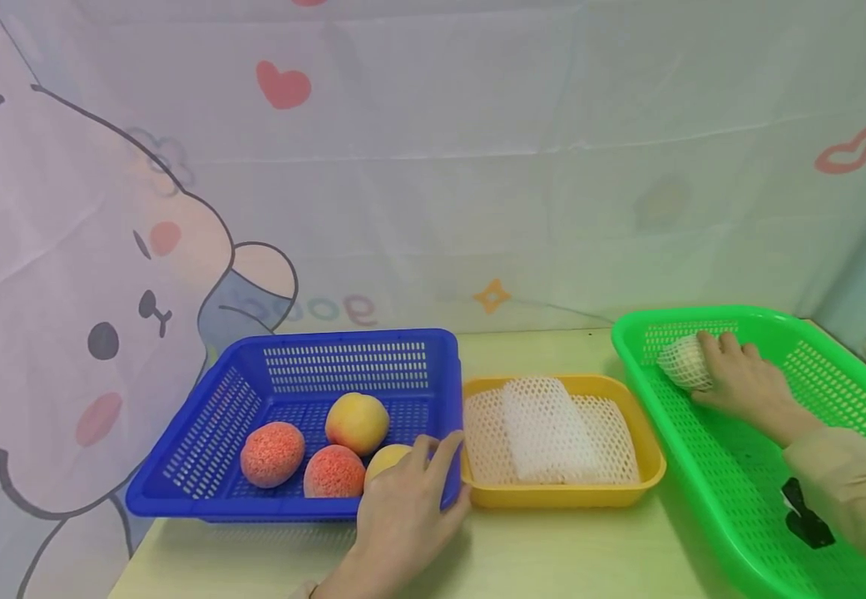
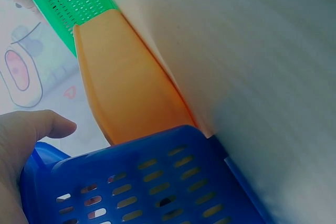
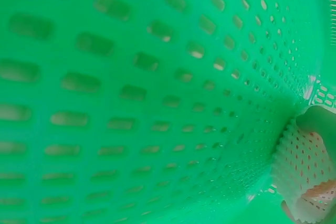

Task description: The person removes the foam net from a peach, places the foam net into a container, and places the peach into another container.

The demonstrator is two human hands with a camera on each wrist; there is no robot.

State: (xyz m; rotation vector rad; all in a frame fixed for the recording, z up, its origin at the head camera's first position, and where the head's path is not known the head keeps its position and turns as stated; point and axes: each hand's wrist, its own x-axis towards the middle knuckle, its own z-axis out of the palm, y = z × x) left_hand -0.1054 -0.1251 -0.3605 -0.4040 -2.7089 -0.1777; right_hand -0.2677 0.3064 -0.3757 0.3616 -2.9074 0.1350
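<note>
My left hand (image 1: 410, 507) lies over the front right corner of the blue basket (image 1: 290, 506), fingers reaching over the rim beside a yellow peach (image 1: 388, 457) that it partly covers. In the left wrist view its thumb (image 2: 55, 124) is extended, apart from the rim. Also in that basket are two red, rough-skinned peaches (image 1: 272, 454) and another yellow peach (image 1: 358, 423). My right hand (image 1: 750, 387) holds a round fruit in white foam netting (image 1: 683, 363) at the far left corner of the green basket (image 1: 710, 491). The netting (image 3: 304, 171) shows at the right wrist view's edge.
Between the two baskets stands a yellow tray (image 1: 552, 497) with white foam net sleeves (image 1: 548, 428) lying in it. A small black object (image 1: 807, 516) is in the green basket. Behind the table (image 1: 552, 549) hangs a printed cloth (image 1: 433, 166).
</note>
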